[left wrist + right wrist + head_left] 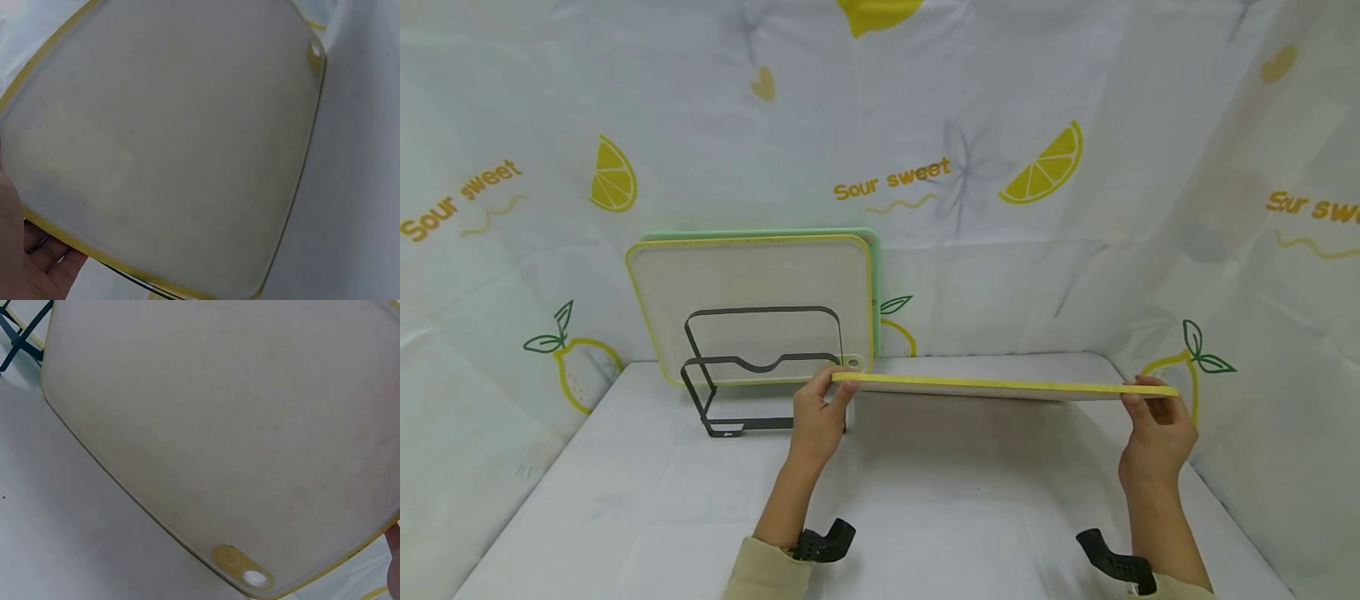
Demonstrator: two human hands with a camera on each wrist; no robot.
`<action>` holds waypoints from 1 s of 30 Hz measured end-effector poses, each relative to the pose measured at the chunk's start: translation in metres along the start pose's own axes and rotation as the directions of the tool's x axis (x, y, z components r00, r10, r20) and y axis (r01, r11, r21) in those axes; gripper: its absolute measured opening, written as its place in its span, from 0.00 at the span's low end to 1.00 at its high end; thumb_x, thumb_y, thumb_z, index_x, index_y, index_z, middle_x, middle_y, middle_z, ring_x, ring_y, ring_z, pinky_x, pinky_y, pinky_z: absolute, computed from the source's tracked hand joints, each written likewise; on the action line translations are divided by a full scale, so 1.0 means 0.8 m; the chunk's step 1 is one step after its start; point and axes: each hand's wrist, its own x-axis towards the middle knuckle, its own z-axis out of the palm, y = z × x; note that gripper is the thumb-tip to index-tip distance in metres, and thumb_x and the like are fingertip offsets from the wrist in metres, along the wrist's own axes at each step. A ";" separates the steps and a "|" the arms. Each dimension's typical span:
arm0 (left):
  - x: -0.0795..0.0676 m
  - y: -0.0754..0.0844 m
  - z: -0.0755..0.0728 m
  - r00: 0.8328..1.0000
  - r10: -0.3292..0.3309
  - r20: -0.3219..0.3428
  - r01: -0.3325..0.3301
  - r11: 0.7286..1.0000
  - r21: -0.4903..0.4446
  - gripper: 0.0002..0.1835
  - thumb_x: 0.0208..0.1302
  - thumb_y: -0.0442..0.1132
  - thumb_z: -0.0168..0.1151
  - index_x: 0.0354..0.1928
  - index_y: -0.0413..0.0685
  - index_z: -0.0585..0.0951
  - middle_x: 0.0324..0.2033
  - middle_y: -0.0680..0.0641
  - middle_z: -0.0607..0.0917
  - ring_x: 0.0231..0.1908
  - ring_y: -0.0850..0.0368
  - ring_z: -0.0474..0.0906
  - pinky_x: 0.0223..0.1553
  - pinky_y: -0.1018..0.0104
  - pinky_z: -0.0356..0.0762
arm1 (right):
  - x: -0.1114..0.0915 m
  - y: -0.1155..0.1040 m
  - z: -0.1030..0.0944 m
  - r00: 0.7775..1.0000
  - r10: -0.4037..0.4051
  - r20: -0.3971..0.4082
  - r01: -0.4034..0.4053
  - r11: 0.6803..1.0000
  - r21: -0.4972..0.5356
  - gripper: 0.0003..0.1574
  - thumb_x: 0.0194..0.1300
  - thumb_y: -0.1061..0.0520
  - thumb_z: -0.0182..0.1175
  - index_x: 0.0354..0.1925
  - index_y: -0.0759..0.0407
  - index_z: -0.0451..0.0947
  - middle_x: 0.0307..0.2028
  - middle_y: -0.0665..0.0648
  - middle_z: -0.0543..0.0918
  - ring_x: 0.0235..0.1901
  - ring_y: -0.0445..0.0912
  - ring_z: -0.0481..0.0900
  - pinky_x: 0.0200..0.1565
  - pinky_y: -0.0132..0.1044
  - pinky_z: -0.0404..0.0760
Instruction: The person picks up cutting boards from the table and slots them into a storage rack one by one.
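Note:
Held nearly level above the table is a pale cutting board (1000, 386) with a yellow rim, seen almost edge-on in the head view. My left hand (820, 417) pinches its left end, and my right hand (1159, 437) grips the right end. Both wrist views show the board's broad pale face (162, 137), with a hanging hole near one corner. Only part of the left hand appears in its wrist view, and just a sliver of the right hand (394, 562) in the other.
Left of the held board, a black wire rack (748, 423) stands on the white table (647, 500). Another yellow-rimmed cutting board (760, 275) leans upright there, with a green board (876, 275) behind it. A lemon-print sheet (700, 150) covers the back and sides.

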 end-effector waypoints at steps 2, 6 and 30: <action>0.000 0.002 -0.001 1.000 -0.007 -0.002 0.007 1.000 0.000 0.31 0.67 0.65 0.57 0.44 0.40 0.85 0.43 0.38 0.90 0.50 0.42 0.86 0.56 0.39 0.79 | 0.000 -0.001 0.001 1.000 0.001 -0.003 -0.001 1.000 0.017 0.10 0.63 0.69 0.68 0.44 0.64 0.84 0.37 0.51 0.85 0.42 0.42 0.79 0.51 0.23 0.77; 0.000 0.006 -0.002 1.000 -0.019 -0.004 0.019 1.000 0.008 0.30 0.67 0.64 0.58 0.44 0.40 0.85 0.42 0.39 0.90 0.50 0.43 0.86 0.57 0.41 0.80 | 0.002 -0.003 0.003 1.000 0.009 -0.005 -0.009 0.999 0.033 0.10 0.63 0.70 0.67 0.43 0.63 0.84 0.41 0.52 0.84 0.44 0.43 0.77 0.51 0.24 0.76; 0.002 0.023 -0.006 1.000 -0.014 -0.012 0.014 1.000 0.010 0.33 0.66 0.69 0.54 0.39 0.43 0.83 0.33 0.44 0.89 0.46 0.51 0.86 0.46 0.58 0.79 | 0.001 -0.020 0.005 1.000 0.011 -0.006 -0.011 1.000 0.004 0.10 0.61 0.74 0.67 0.40 0.65 0.84 0.39 0.49 0.85 0.45 0.42 0.77 0.51 0.25 0.75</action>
